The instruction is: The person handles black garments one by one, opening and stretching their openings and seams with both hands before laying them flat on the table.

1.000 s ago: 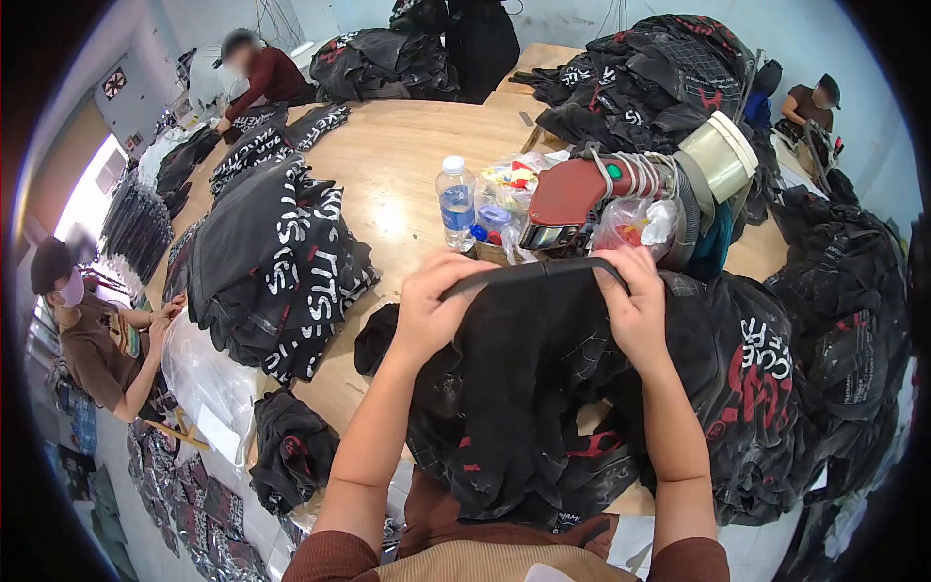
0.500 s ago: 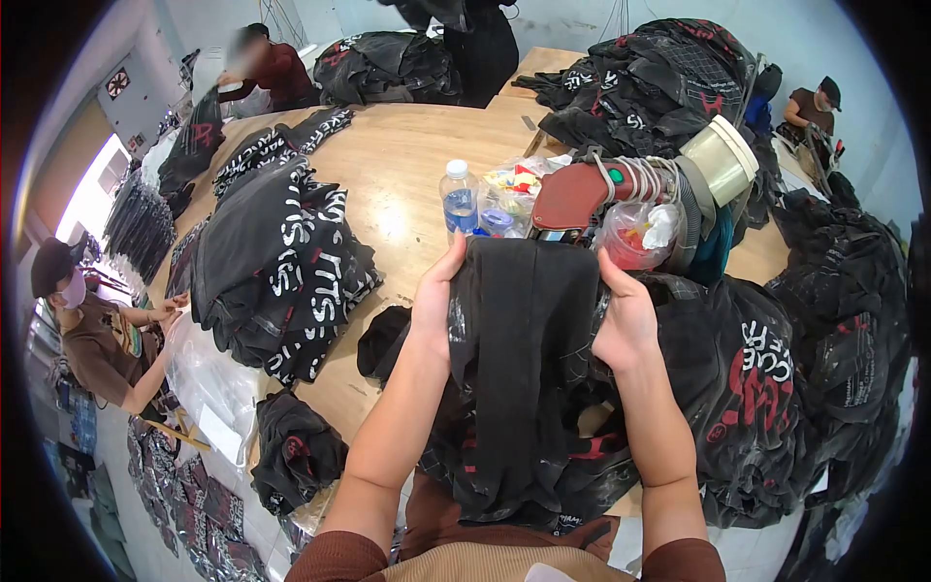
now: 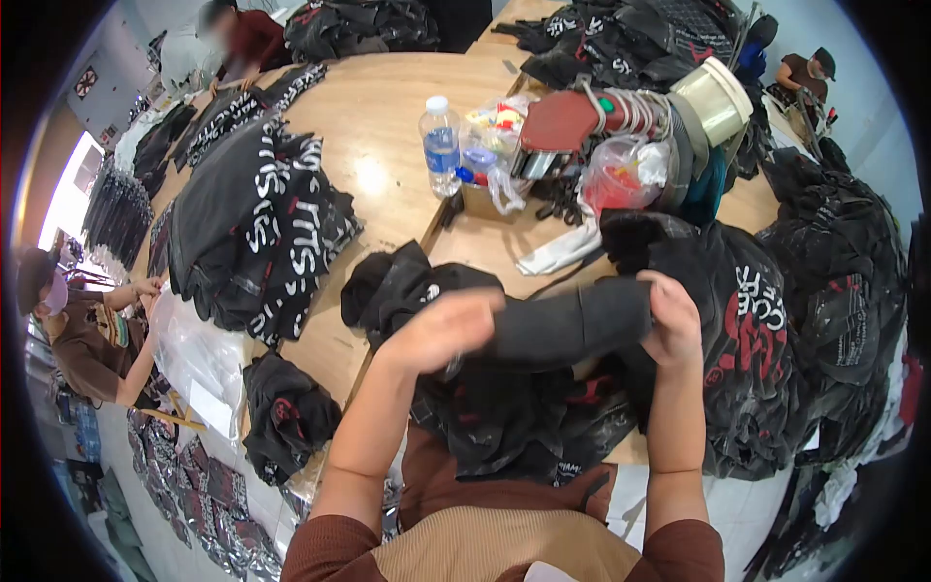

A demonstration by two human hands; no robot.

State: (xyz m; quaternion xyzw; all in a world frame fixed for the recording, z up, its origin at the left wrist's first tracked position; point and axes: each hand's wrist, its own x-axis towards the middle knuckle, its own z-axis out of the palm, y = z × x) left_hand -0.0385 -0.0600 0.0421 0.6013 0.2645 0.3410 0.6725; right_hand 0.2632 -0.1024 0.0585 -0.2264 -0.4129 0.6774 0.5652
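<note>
A black garment (image 3: 543, 407) lies in front of me, with white and red print in places. A smooth dark band of it (image 3: 572, 325) is held up sideways between my hands. My left hand (image 3: 441, 330), blurred by motion, is closed around the band's left end, its fingertips partly smeared. At the other end, my right hand (image 3: 676, 320) grips the band with bent fingers. The rest of the cloth hangs and bunches below, over the table edge near my lap. Another crumpled black garment (image 3: 388, 286) rests just beyond my left hand.
A stack of printed black garments (image 3: 242, 233) stands left on the wooden table (image 3: 369, 126). Ahead are a water bottle (image 3: 441, 150), a red cutting machine with coiled cord (image 3: 558, 124) and a cream bucket (image 3: 713, 102). A garment heap (image 3: 747, 339) lies right. Co-workers sit around.
The band has gone from upright, folded over toward me, to stretched sideways and lower. My left hand has moved down, my right hand outward. The view has tilted, so the table items appear higher.
</note>
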